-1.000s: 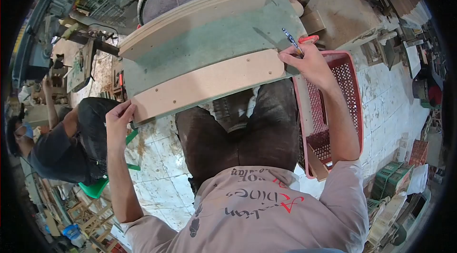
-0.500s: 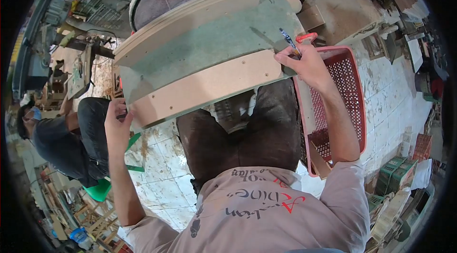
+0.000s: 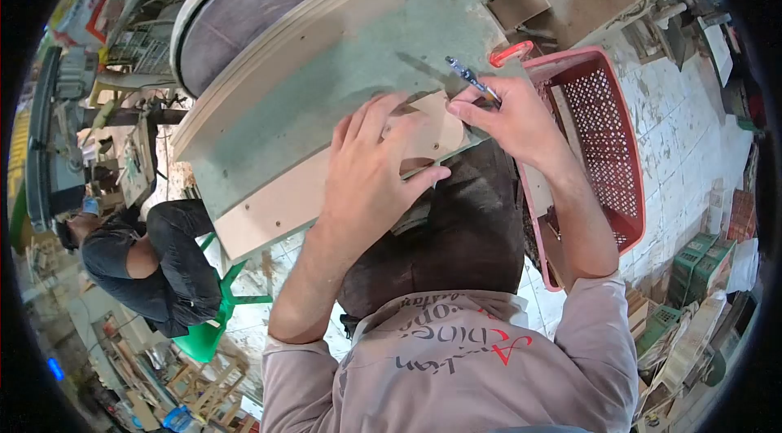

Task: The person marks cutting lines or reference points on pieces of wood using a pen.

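Note:
A long tan wooden strip with small screw-like dots lies along the near edge of a green board. My left hand is over the right half of the strip, its fingers spread and thumb stretched out past the near edge. A blue pen slants up from my right hand, whose thumb and fingertips are closed at the strip's right end. Along the far side of the board lies a stack of curved wooden strips.
Behind the board stands a large round disc with a pale rim. A red plastic basket is at my right, with wooden pieces inside. At the left, a person sits on a green stool. Green crates stand at the right.
My left hand has left the strip's left end and moved right, over its right half. My right hand stays at the right end with the pen. The view has turned slightly.

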Tool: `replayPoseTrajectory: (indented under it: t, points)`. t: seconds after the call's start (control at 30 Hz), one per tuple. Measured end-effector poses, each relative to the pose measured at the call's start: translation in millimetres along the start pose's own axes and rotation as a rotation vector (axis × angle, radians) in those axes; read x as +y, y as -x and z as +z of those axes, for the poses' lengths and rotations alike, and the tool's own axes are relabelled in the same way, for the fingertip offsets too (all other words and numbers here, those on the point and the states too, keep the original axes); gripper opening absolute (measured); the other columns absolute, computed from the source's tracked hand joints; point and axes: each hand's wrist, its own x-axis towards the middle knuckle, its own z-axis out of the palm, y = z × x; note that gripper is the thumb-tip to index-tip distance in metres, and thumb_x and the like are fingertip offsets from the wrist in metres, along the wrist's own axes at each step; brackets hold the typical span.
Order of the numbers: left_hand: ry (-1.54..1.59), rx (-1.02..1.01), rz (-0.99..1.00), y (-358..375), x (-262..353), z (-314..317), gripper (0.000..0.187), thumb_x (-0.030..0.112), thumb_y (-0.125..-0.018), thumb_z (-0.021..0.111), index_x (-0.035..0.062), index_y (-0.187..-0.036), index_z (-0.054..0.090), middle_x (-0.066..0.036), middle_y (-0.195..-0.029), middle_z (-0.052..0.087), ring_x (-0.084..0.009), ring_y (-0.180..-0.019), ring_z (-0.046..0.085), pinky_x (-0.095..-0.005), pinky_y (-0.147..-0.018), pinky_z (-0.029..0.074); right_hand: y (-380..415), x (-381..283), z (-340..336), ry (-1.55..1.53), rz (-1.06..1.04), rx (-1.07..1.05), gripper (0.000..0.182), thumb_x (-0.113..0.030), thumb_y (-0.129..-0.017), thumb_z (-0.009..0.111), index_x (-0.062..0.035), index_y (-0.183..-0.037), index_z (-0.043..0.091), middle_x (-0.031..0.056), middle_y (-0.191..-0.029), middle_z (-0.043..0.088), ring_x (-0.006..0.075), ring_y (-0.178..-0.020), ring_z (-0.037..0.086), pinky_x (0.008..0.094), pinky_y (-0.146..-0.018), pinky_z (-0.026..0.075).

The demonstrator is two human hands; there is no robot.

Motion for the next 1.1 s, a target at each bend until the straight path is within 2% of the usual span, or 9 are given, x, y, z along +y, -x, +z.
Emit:
replayPoseTrajectory:
  t: [0.13, 0.2, 0.3, 0.53, 0.6, 0.77, 0.87, 1.0, 1.1]
  points:
    - [0.049, -0.049, -0.036, -5, -3, 16, 0.052, 0.022, -0.065, 0.083, 0.011, -0.109, 0.057, -0.008, -0.122, 0.053, -0.0301, -0.113, 0.051, -0.0434, -0.094, 0.038, 1, -1, 0, -0.041, -0.049, 0.01, 0.023, -0.021, -0.087, 0.07, 0.0008, -0.094, 0.069, 0.0031, -0.074, 0.065, 0.007, -0.066, 0.052, 0.0261, -0.06, 0.044]
    - [0.057, -0.049, -0.047, -7, -3, 19, 0.053, 0.021, -0.064, 0.084, 0.0114, -0.108, 0.057, -0.008, -0.122, 0.053, -0.0296, -0.112, 0.051, -0.0434, -0.093, 0.038, 3, -8, -1, -0.034, -0.023, 0.012, 0.026, -0.023, -0.086, 0.067, 0.0031, -0.089, 0.066, 0.0184, -0.07, 0.061, 0.0269, -0.06, 0.056, 0.0364, -0.059, 0.044]
    - [0.079, -0.034, -0.07, -8, -5, 23, 0.053, 0.019, -0.062, 0.084, 0.0122, -0.106, 0.056, -0.007, -0.121, 0.053, -0.0288, -0.11, 0.051, -0.0436, -0.091, 0.038, 3, -8, -2, -0.011, 0.004, 0.0, 0.026, -0.022, -0.087, 0.066, 0.0032, -0.088, 0.064, 0.0184, -0.068, 0.059, 0.0296, -0.058, 0.054, 0.0376, -0.057, 0.042]
    - [0.085, -0.014, -0.076, -8, -7, 25, 0.053, 0.015, -0.056, 0.084, 0.0117, -0.104, 0.061, -0.009, -0.118, 0.057, -0.0301, -0.105, 0.055, -0.042, -0.09, 0.039, 4, -18, -17, -0.04, 0.043, -0.086, 0.024, -0.022, -0.09, 0.064, 0.0014, -0.087, 0.065, 0.0132, -0.067, 0.061, 0.023, -0.056, 0.055, 0.0353, -0.055, 0.042]
    - [0.079, -0.013, -0.073, -9, -7, 24, 0.053, 0.015, -0.055, 0.084, 0.0115, -0.103, 0.061, -0.01, -0.119, 0.057, -0.0298, -0.105, 0.055, -0.042, -0.089, 0.039, 5, -24, -24, -0.338, 0.289, 0.003, 0.033, -0.026, -0.097, 0.054, -0.0001, -0.079, 0.066, 0.0041, -0.071, 0.065, 0.0083, -0.056, 0.05, 0.0263, -0.049, 0.037]
    - [0.06, -0.03, -0.061, -8, -9, 23, 0.052, 0.017, -0.054, 0.084, 0.0119, -0.101, 0.062, -0.011, -0.119, 0.058, -0.0293, -0.102, 0.057, -0.0424, -0.085, 0.04, -3, -9, -8, -0.66, 0.005, 0.432, 0.07, -0.051, -0.102, 0.024, 0.0025, -0.078, 0.062, 0.0129, -0.079, 0.064, 0.0146, -0.063, 0.058, 0.0254, -0.054, 0.044]
    - [0.049, -0.038, -0.065, -10, -7, 21, 0.05, 0.02, -0.054, 0.084, 0.0124, -0.099, 0.063, -0.011, -0.118, 0.058, -0.0284, -0.1, 0.058, -0.0419, -0.083, 0.04, -1, 14, -24, -0.869, -0.058, -0.004, 0.061, -0.051, -0.098, 0.04, 0.0025, -0.087, 0.067, 0.0122, -0.086, 0.068, 0.0148, -0.072, 0.064, 0.0261, -0.062, 0.049]
    - [0.041, -0.03, -0.063, -8, -8, 23, 0.047, 0.025, -0.056, 0.083, 0.014, -0.097, 0.064, -0.01, -0.119, 0.058, -0.0278, -0.099, 0.058, -0.0433, -0.082, 0.039, -14, 2, -5, -0.566, -0.193, 0.133, 0.024, -0.02, -0.081, 0.076, 0.0014, -0.089, 0.067, 0.0109, -0.081, 0.068, 0.0116, -0.067, 0.062, 0.0248, -0.059, 0.047]
    - [0.043, -0.014, -0.049, -5, -10, 26, 0.05, 0.029, -0.057, 0.083, 0.0159, -0.101, 0.063, -0.01, -0.121, 0.058, -0.0277, -0.098, 0.059, -0.0448, -0.082, 0.039, -17, 3, -2, -0.407, -0.247, 0.153, 0.022, -0.011, -0.075, 0.08, -0.0003, -0.09, 0.066, 0.0089, -0.079, 0.068, 0.0107, -0.066, 0.062, 0.024, -0.058, 0.046]
